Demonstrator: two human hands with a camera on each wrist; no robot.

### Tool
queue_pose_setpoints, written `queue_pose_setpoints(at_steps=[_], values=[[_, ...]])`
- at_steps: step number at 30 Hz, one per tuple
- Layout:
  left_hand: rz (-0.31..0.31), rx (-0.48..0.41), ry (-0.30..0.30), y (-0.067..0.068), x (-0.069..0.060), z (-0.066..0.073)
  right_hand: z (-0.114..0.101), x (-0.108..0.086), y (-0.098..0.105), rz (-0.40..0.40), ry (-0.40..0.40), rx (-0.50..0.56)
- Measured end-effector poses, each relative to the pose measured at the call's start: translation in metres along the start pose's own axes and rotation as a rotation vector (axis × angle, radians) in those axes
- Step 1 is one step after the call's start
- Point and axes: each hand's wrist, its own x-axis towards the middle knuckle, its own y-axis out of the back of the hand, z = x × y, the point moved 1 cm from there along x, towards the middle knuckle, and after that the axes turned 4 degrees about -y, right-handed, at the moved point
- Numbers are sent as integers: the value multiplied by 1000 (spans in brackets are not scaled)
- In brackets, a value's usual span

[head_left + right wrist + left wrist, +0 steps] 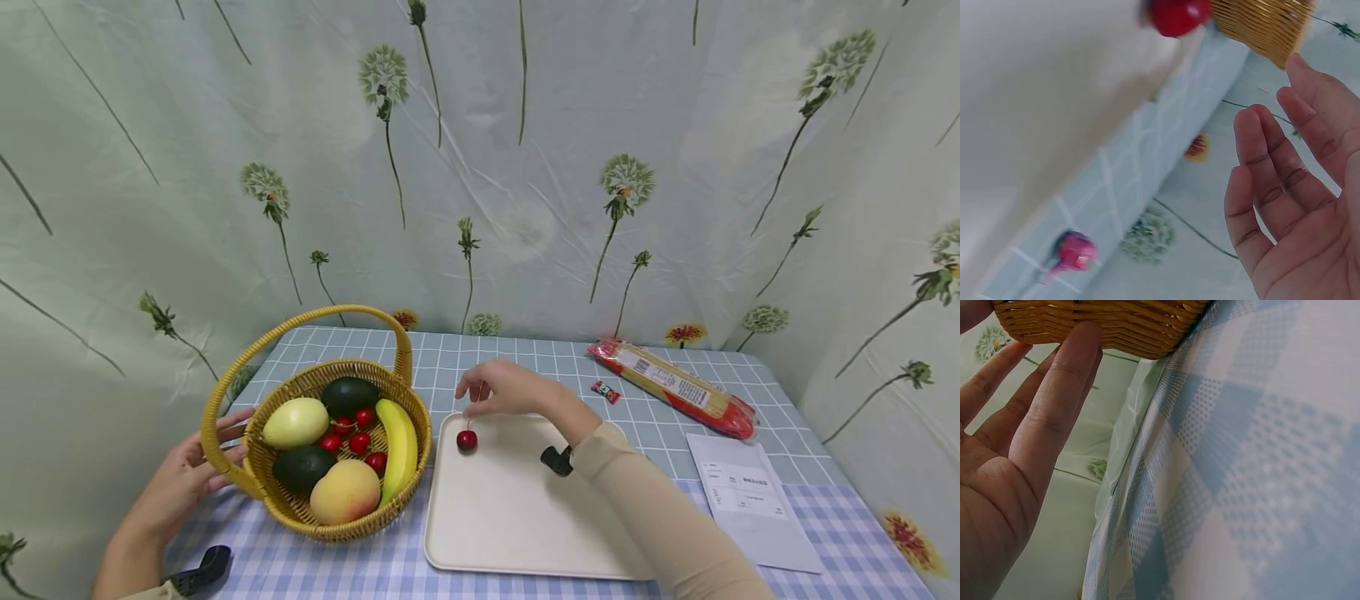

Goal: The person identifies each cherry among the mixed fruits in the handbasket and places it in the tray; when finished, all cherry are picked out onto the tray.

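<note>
A yellow wicker basket (352,531) stands at the left, its handle (212,417) arching over it. Inside lie a banana (400,450), a peach (347,492), a pale green-yellow fruit (296,422), two dark green fruits and several cherries (359,443). My left hand (176,483) rests its extended fingers against the basket's left side; in the left wrist view a fingertip touches the weave (1129,328). On the white tray (525,517) sits a single cherry (467,441) near its far left corner. Just above it, my right hand (510,392) hovers with loosely bent fingers, holding nothing.
A red-and-clear pack of noodles (675,387) lies at the back right, with a small red wrapped candy (606,392) beside it. A white labelled packet (750,500) lies right of the tray. A dandelion-print curtain (517,208) hangs behind the table.
</note>
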Motion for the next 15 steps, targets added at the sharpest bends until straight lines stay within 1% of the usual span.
queue_pose_setpoints(at_steps=[3,6,10,15], values=[[0,-10,-2,0,0,0,-9,4,7,-1,20,-2],[-2,-20,-4,1,0,-1,-21,11,11,-15,36,-18],[0,-31,-3,1,0,-1,-40,23,8,-43,58,-44],[13,-18,11,0,-1,-1,-61,42,-1,-98,72,-66]])
